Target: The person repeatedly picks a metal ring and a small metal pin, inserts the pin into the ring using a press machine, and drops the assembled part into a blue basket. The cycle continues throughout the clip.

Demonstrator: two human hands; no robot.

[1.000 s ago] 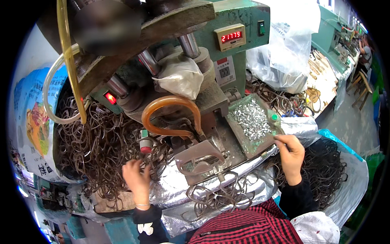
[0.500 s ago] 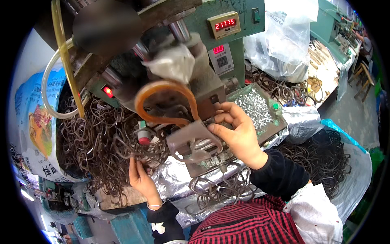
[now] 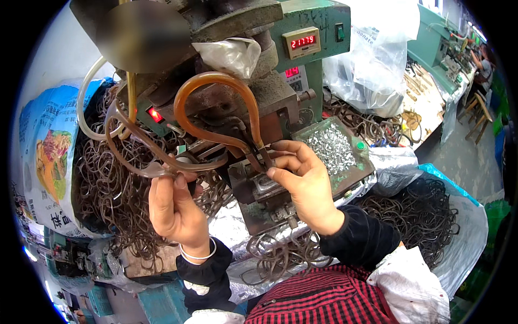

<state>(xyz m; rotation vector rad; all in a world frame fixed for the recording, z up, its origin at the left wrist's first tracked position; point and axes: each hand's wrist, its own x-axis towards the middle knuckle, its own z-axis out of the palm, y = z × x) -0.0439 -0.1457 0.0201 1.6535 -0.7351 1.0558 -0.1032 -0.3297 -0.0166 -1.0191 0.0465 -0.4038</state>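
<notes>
The left hand (image 3: 178,208) pinched a brown loop (image 3: 202,166) between thumb and fingers, holding it up over a tangled heap (image 3: 121,208), left of the die (image 3: 264,186). The right hand (image 3: 307,186) had its thumb and fingers curled at the dark lower ends of an amber hose (image 3: 216,78), by the die; whether they gripped anything could not be told. Those fingers looked at risk: had the press (image 3: 264,100) come down with them there, they might have been crushed. The loop, held at one spot, might have twisted or slipped, or caught on the hose close to its far end. It looked smooth, slim and slightly see-through, bent into a wide curve; the hose was glossy and round, the press rough, stained metal. Beyond the right hand, a grimy tray (image 3: 364,167) held jagged silvery chips (image 3: 329,146); crinkled foil (image 3: 224,218) shone below the die.
</notes>
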